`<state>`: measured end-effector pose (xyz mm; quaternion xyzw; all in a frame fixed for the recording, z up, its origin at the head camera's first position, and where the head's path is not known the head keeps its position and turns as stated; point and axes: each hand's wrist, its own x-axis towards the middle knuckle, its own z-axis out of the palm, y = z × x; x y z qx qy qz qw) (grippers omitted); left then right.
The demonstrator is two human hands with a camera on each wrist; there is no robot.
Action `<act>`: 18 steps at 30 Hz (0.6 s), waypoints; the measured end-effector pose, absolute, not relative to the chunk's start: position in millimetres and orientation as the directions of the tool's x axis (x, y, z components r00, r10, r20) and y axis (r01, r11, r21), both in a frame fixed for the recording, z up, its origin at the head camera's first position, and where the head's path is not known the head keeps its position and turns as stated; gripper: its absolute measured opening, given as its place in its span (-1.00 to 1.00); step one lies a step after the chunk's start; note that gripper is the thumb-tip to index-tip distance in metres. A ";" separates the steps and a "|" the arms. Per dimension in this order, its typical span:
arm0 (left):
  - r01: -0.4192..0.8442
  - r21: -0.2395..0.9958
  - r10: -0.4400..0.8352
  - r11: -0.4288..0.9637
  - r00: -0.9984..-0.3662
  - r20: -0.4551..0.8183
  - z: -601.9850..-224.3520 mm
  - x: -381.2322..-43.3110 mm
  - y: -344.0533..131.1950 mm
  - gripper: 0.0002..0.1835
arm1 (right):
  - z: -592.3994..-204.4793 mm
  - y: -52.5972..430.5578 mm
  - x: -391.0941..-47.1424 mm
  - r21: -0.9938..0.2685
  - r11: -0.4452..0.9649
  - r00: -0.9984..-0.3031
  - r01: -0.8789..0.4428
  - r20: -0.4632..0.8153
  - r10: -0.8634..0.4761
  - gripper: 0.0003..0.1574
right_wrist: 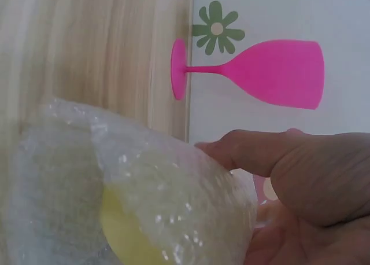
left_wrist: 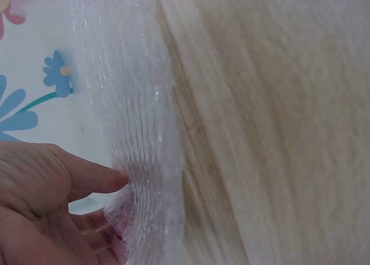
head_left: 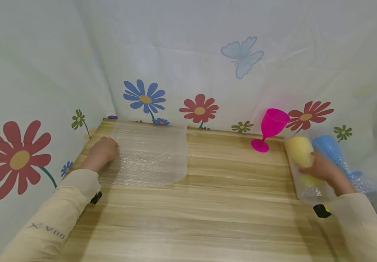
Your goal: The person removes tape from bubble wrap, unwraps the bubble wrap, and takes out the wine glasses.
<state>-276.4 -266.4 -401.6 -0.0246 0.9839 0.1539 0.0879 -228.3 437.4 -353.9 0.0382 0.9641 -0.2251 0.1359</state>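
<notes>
A sheet of bubble wrap (head_left: 152, 156) lies flat at the table's back left. My left hand (head_left: 104, 151) is at its left edge; in the left wrist view, thumb and fingers (left_wrist: 98, 178) pinch the film. At the far right, my right hand (head_left: 322, 169) grips a yellow goblet (head_left: 297, 149) wrapped in bubble wrap, thumb on one side and fingers partly hidden behind. A blue goblet (head_left: 329, 147), also wrapped, lies just beyond that hand. Upright near the back edge stands a bare pink goblet (head_left: 275, 122), left of the wrapped ones.
The wooden table (head_left: 191, 218) meets a white curtain (head_left: 175, 54) printed with flowers and a butterfly at the back and sides. A small purple item (head_left: 112, 117) sits at the back left corner.
</notes>
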 end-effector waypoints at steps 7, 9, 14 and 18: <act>-0.047 0.294 -0.002 0.955 -0.988 -0.154 -404.6 -279.8 -262.9 -0.65 | -354.0 426.2 -196.9 -0.401 0.913 -0.965 0.074 -0.261 -0.036 0.36; -0.045 0.292 0.000 0.955 -0.989 -0.150 -405.2 -280.2 -262.8 -0.65 | -353.1 418.3 -189.7 -0.399 0.915 -0.962 0.061 -0.269 -0.053 0.39; -0.039 0.289 0.003 0.957 -0.989 -0.147 -405.5 -279.4 -265.0 -0.64 | -355.6 393.1 -177.1 -0.369 0.929 -0.971 -0.019 -0.216 -0.105 0.26; -0.027 0.295 0.019 0.955 -0.988 -0.151 -406.0 -279.6 -266.8 -0.64 | -356.9 368.0 -168.4 -0.303 0.953 -0.969 -0.011 -0.233 -0.085 0.21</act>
